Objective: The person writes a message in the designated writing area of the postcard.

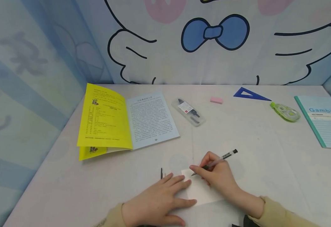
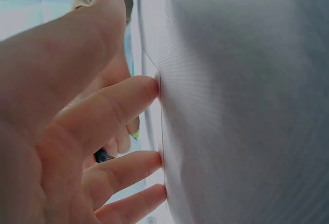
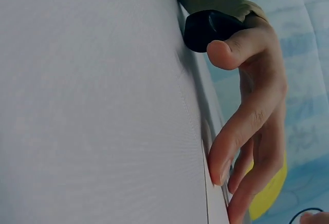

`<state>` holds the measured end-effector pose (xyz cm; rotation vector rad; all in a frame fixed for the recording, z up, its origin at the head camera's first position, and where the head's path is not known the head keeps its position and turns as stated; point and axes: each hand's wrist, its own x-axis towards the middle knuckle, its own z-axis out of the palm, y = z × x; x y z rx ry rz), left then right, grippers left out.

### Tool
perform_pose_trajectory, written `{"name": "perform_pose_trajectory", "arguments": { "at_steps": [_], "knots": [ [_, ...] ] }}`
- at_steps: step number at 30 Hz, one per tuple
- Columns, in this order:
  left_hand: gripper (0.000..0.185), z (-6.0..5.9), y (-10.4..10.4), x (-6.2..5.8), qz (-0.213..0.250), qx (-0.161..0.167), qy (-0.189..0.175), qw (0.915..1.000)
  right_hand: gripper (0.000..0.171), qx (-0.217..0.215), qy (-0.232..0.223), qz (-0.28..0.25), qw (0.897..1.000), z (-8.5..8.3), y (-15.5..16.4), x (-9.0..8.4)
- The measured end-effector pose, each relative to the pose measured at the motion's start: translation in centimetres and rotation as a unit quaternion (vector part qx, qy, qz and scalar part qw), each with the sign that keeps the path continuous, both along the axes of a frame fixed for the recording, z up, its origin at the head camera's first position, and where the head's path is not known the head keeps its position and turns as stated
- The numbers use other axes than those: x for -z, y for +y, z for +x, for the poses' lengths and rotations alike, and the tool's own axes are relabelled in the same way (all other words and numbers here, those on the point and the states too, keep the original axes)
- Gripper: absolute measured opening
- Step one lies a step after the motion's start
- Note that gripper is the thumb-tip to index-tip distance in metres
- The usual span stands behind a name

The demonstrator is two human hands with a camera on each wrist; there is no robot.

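A small white paper slip [image 1: 202, 192] lies on the white table [image 1: 253, 151] near its front edge. My left hand [image 1: 171, 189] lies flat with straight fingers pressing on the slip's left part. In the left wrist view its fingers [image 2: 128, 100] touch the surface, and the right wrist view shows the same fingers [image 3: 241, 131] from the side. My right hand [image 1: 203, 168] pinches a black-capped pen [image 1: 222, 158], with the tip resting on the slip's upper edge. A small dark pen-like piece [image 1: 162, 173] sits just left of my left fingertips.
An open yellow booklet [image 1: 105, 121] lies at the left. Behind the hands are a clear compass case [image 1: 188, 112], a pink eraser [image 1: 216, 100] and a blue set square [image 1: 250, 94]. At the right are a green correction tape [image 1: 285, 112] and a teal notebook [image 1: 327, 121]. Printed walls close in three sides.
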<state>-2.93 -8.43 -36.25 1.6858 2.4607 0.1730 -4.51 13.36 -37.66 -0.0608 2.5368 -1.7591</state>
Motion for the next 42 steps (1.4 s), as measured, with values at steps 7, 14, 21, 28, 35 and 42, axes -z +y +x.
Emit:
{"name": "perform_pose_trajectory", "arguments": {
  "at_steps": [7, 14, 21, 28, 35, 42],
  "knots": [
    [0.052, 0.1, 0.0, 0.1, 0.0, 0.005, -0.009, 1.0, 0.027, -0.006, 0.077, 0.016, 0.997, 0.0, -0.2, 0.9],
    [0.053, 0.1, 0.0, 0.3, 0.011, 0.006, 0.024, 0.9996, 0.032, -0.036, 0.135, -0.007, 0.99, -0.2, -0.2, 1.6],
    [0.053, 0.1, 0.0, 0.4, 0.031, 0.013, 0.054, 0.998, 0.039, -0.041, 0.216, -0.017, 0.975, -0.6, -0.3, 2.5],
    [0.053, 0.0, 0.0, 0.5, 0.031, 0.015, 0.054, 0.9979, 0.041, -0.05, 0.231, -0.002, 0.972, -0.6, -0.6, 2.5],
    [0.054, 0.0, -0.1, 0.6, 0.032, 0.015, 0.049, 0.9982, 0.042, -0.051, 0.227, 0.008, 0.972, -0.2, -1.1, 0.9],
    [0.054, 0.0, -0.1, 0.7, 0.033, 0.012, 0.059, 0.9976, 0.042, -0.043, 0.236, -0.002, 0.971, -0.2, -1.4, 0.5]
  ]
}}
